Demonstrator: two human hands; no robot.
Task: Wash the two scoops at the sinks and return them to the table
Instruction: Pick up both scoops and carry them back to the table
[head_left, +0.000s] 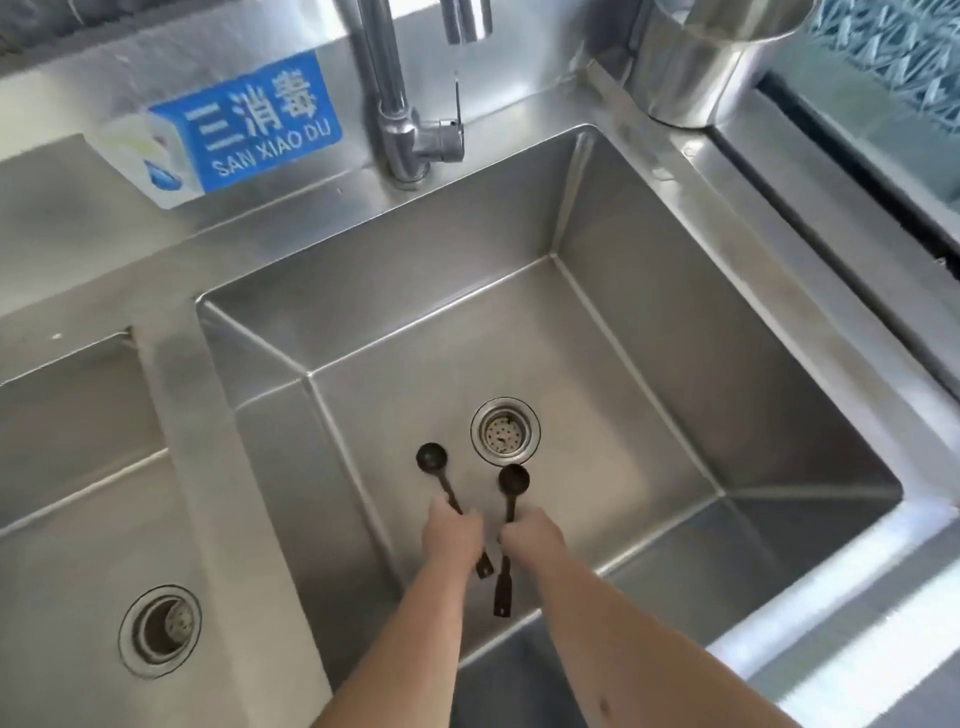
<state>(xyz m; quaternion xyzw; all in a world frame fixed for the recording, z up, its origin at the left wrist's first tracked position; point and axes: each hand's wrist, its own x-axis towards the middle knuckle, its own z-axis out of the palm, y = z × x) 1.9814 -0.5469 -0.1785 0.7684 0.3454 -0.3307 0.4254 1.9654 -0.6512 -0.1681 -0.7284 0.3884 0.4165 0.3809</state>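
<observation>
Two dark long-handled scoops are down inside the right-hand steel sink (649, 332). My left hand (451, 532) is shut around the handle of the left scoop (430, 458), whose bowl points away from me. My right hand (532, 538) grips the handle of the right scoop (514, 480), with its bowl just in front of the drain (505, 430). Both handle ends stick out below my fists. The scoops are held side by side, a little apart, low over the sink floor. No water runs from the tap (410, 104) above.
A second sink (67, 431) with its own drain (160, 630) lies to the left, past a steel divider. A blue sign (260, 122) is stuck on the backsplash. A steel pot (711, 57) stands on the rim at the back right.
</observation>
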